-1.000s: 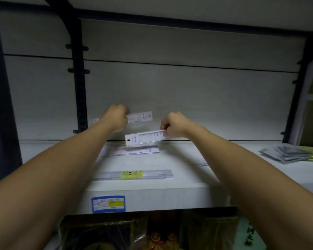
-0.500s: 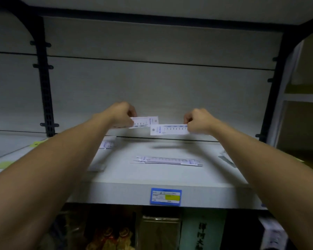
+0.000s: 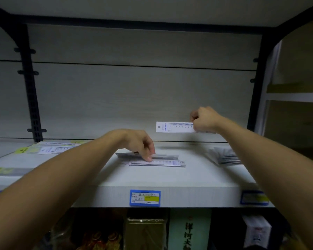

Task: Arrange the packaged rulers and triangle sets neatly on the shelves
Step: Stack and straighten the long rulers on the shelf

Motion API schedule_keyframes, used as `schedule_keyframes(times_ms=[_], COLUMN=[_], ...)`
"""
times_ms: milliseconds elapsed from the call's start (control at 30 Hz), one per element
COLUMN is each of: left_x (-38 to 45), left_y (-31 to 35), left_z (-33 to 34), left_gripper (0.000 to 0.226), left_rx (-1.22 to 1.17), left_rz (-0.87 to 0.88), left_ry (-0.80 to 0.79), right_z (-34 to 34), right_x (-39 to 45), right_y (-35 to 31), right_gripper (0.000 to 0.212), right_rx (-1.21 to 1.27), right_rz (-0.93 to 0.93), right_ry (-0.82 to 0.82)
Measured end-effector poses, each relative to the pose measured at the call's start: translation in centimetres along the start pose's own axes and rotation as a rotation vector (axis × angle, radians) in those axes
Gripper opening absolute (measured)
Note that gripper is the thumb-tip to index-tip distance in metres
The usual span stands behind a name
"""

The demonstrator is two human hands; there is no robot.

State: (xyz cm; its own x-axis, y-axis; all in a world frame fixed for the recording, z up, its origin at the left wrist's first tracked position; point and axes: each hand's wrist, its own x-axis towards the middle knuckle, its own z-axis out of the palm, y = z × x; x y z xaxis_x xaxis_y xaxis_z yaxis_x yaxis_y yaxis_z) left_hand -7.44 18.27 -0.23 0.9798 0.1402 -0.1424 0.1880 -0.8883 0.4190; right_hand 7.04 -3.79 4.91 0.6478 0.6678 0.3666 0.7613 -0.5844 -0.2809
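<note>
Lower shelf: dark bags and boxes sit under the white shelf (image 3: 170,179); they are not part of this job.
Price tags: a blue price tag (image 3: 145,198) is stuck on the shelf's front edge, and a second blue tag (image 3: 254,197) sits off to the right.
Ruler pile: a small pile of packed rulers (image 3: 163,162) lies flat in the middle of the shelf, a bit fanned out and not lined up.
Left hand: the left hand (image 3: 140,144) reaches down with its fingers mostly straight, and the tips press on top of the pile. It is not wrapped around anything.
Side piles: more packets (image 3: 52,148) lie at the back left, and a loose gray stack (image 3: 222,156) lies to the right.
Right hand: the right hand (image 3: 204,120) is curled tight and pinches one end of a white packed ruler (image 3: 173,127).
Held ruler: it hangs level in the air, above the shelf and near the back wall (well apart from the pile).
How to do it well: I think the next job is to lay this ruler on the pile. Keep it flat, match its long edge and its ends to the ones below, and hold the pile down so nothing slides.
Watch out: the packs look slippery, so a fast drop could push the pile crooked.
</note>
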Motion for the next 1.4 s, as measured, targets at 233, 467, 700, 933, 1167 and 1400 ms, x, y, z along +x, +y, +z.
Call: schedule_keyframes(times_ms=[233,467,700,933,1167,1400], left_x=[0.3,0.0,-0.6,-1.0,-0.7,0.0], left_y=[0.6,1.2,0.4,-1.0,-2.3,-2.0], left_z=[-1.0,-0.2,-0.9,-1.8,-2.7,-3.0], left_gripper=[0.005,0.024,0.031,0.040,0.034,0.023], left_rx=[-0.021,-0.052,-0.107,0.046,0.105,0.189], left_rz=[0.007,-0.108,-0.198,-0.242,-0.201,-0.177], left_ry=[0.166,-0.065,-0.077,0.082,0.206,0.222], right_z=[-0.1,-0.2,0.4,3.7,5.6,5.2], right_x=[0.1,0.2,0.1,0.6,0.4,0.6], right_y=[0.1,0.4,-1.2,-3.1,-4.3,-4.5], right_gripper=[0.021,0.022,0.015,0.018,0.018,0.031], right_rx=[-0.034,0.028,-0.032,0.015,-0.184,-0.177], right_rz=[-0.051,-0.025,-0.045,-0.060,-0.114,-0.145], right_ry=[0.016,-0.035,-0.320,-0.477,-0.553,-0.438])
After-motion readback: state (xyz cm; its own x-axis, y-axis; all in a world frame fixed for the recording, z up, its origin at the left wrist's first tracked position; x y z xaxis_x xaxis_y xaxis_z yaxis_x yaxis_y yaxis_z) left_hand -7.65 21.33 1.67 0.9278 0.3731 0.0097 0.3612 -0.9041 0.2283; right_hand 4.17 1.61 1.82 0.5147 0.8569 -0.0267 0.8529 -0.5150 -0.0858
